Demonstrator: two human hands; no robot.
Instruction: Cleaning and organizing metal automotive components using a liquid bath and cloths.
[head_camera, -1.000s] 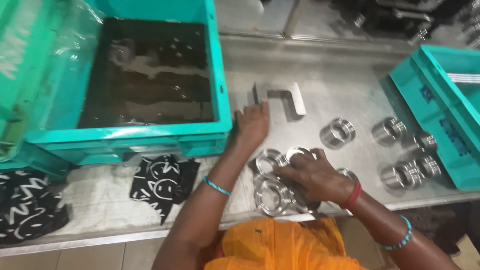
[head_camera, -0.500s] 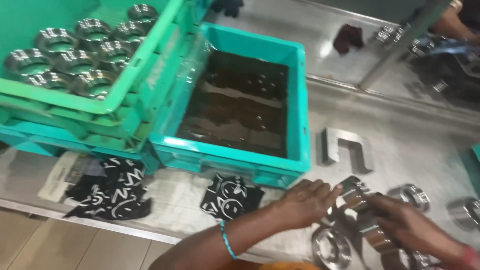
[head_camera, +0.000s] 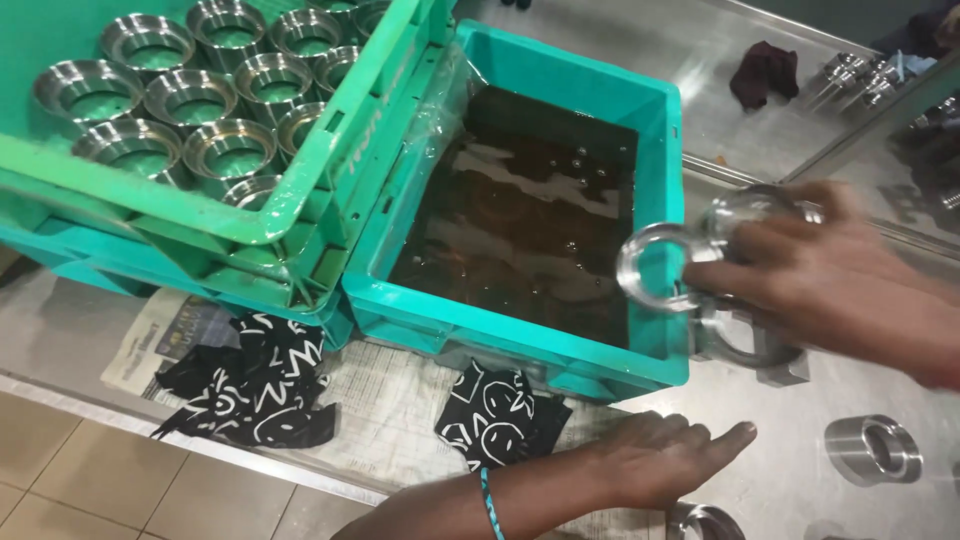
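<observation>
In the head view, the right hand (head_camera: 830, 270), at the right of the frame, has its fingers curled tight around a cluster of shiny metal rings (head_camera: 700, 270), held at the right rim of the teal crate (head_camera: 520, 340) in the middle; at least three rings show in the grip, though motion blur makes the exact count uncertain. The crate holds dark brown liquid (head_camera: 530, 220). The left hand (head_camera: 650, 455), at the lower middle, lies flat on the steel table (head_camera: 880, 390), fingers stretched out and close together, holding nothing, just beside a black patterned cloth (head_camera: 495, 410). A second such cloth (head_camera: 255, 385) lies at lower left on newspaper (head_camera: 150, 335). One loose ring (head_camera: 872, 450) sits at lower right, another (head_camera: 705, 522) at the bottom edge. The green tray (head_camera: 300, 190) at upper left carries about a dozen visible metal cups (head_camera: 150, 45).
</observation>
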